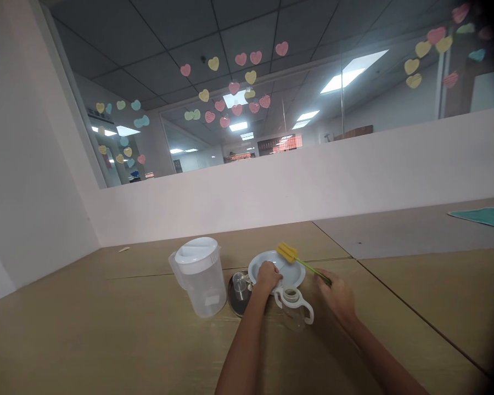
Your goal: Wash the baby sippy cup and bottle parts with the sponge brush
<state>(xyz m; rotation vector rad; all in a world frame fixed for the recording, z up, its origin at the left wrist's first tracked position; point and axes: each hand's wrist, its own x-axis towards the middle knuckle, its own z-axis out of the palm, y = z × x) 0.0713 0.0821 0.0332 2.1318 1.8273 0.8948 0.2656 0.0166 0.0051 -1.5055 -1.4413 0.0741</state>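
Observation:
My right hand (338, 296) is closed around the green handle of a bottle brush (287, 252). The brush's yellow sponge head hovers over the far right rim of a pale blue bowl (298, 274). Over the bowl's near left side is my left hand (268, 276), fingers drawn together; whatever they grip is too small or hidden to name. Just in front of the bowl stands a clear baby bottle (294, 317) with two white side handles and an uncovered mouth. Left of my left wrist, a small clear cap (239, 282) sits on a dark round tray (233, 303).
A translucent pitcher (206, 288) with a white lid stands left of the tray. A teal cloth (483, 215) lies at the far right of the wooden table (119, 329). Behind rises a low white wall (247, 200) under a window with heart-shaped notes.

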